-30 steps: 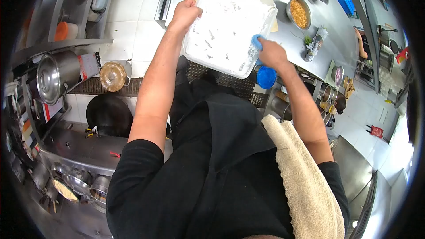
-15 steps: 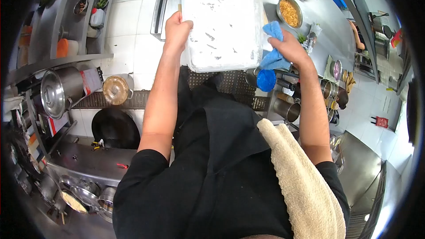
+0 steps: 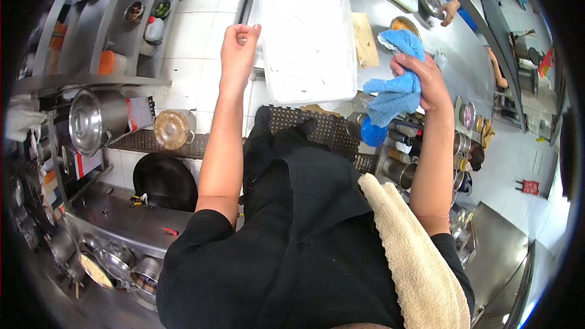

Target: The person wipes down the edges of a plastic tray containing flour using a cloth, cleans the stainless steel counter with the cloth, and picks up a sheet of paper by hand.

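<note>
Now the tub [image 3: 308,45] lies flat on the steel counter [image 3: 390,0], open side up, its floor dusted white with a few dark flecks left, so I judge the wiping is mostly done but not finished. My left hand [image 3: 237,49] hangs loosely curled at the tub's left rim, holding nothing; I cannot tell whether it touches. My right hand [image 3: 423,82] is closed around the bunched blue cloth [image 3: 396,91], lifted just right of the tub.
</note>
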### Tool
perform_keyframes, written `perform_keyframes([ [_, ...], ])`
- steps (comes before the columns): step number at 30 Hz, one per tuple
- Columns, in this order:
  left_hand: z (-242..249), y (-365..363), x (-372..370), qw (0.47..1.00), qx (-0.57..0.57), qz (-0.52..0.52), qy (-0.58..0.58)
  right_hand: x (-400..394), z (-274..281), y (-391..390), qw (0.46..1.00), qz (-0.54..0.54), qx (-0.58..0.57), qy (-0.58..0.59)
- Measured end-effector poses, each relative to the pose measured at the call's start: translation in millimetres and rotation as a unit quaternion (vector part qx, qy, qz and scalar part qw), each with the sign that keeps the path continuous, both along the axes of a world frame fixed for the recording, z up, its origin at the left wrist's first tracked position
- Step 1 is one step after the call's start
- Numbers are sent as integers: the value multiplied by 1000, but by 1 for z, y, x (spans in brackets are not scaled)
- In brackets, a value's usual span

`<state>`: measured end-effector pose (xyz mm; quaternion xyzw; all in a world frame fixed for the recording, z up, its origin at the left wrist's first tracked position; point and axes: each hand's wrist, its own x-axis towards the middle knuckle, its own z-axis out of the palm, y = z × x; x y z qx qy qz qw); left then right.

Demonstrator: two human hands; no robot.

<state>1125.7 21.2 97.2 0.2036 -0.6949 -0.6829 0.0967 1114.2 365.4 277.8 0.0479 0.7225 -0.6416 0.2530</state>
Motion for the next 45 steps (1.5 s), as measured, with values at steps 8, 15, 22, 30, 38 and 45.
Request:
perform_keyframes([
  [8, 99, -75, 42, 891, 343, -219, 200, 3, 32, -203, 938, 272, -215, 12],
  [15, 100, -190, 96, 917, 212, -290, 171, -35, -5, -327, 839, 541, -51, 5],
  [22, 73, -220, 131, 956, -261, -53, 125, -42, -25, -396, 752, 587, 224, 202],
  [30, 42, -194, 117, 974, -33, 192, 115, 27, -81, -421, 820, 359, 206, 396],
  [38, 97, -158, 133, 986, -83, 115, 88, 89, -91, -351, 839, 328, -125, 415],
  [45, 201, -123, 118, 990, -13, -12, 140, 49, -69, -294, 867, 317, -93, 373],
])
